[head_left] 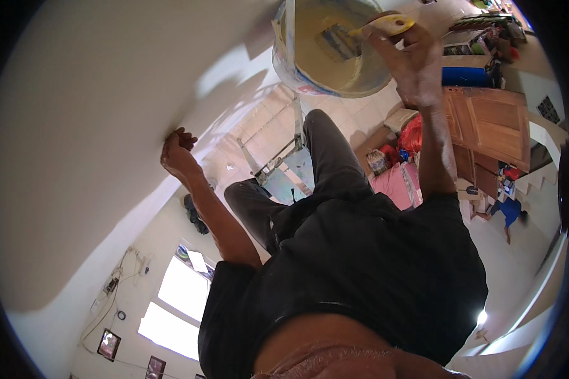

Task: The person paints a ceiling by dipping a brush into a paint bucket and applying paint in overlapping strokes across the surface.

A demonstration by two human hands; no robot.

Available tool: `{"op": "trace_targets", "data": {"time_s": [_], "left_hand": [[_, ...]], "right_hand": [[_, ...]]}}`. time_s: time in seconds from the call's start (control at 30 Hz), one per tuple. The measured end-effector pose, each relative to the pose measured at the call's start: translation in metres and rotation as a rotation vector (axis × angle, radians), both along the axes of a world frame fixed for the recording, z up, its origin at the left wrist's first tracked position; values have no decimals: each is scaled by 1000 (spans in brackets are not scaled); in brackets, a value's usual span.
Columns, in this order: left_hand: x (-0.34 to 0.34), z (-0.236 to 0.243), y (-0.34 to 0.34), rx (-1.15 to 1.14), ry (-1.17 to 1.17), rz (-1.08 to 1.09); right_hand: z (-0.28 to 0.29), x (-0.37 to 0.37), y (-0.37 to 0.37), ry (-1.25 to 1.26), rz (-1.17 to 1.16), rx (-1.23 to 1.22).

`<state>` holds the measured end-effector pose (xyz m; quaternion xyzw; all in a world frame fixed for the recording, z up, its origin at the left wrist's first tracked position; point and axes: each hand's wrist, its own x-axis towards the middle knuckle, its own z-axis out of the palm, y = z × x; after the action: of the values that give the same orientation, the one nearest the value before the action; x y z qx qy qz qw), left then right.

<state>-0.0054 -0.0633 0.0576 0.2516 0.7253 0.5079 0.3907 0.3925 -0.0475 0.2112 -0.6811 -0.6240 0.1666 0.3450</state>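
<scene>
My right hand point(417, 63) grips the yellow handle of a wide paintbrush point(395, 25). The brush's bristle end is inside the rim of a white plastic bucket point(283, 66) at the top, over cream-coloured paint point(313, 57). Whether the bristles touch the paint, I cannot tell. What the bucket stands on is hidden. On the left, my left hand point(180, 153) is at the pale wall point(76, 145), its fingers curled in with nothing visible in them. Its shadow falls on the wall just above it.
Between my legs is a paint-spotted stand with a bluish top point(294, 177). A wooden cabinet point(487, 120), red bags point(412, 134) and a pink covered item point(395, 183) are to the right. Another person in blue point(509, 211) is farther off. Cables point(112, 284) hang beside a window point(183, 297).
</scene>
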Motion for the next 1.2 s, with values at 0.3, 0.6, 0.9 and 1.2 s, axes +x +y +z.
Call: {"op": "trace_targets", "data": {"time_s": [0.3, 0.6, 0.9, 1.2], "left_hand": [[9, 1, -2, 78, 76, 61], [5, -4, -3, 145, 44, 59], [-13, -37, -10, 277, 5, 41], [-1, -19, -3, 397, -202, -51]], "right_hand": [[15, -34, 3, 253, -59, 132], [-14, -9, 12, 38, 2, 165], [-19, -7, 20, -258, 109, 265], [-5, -2, 14, -311, 109, 210]]}}
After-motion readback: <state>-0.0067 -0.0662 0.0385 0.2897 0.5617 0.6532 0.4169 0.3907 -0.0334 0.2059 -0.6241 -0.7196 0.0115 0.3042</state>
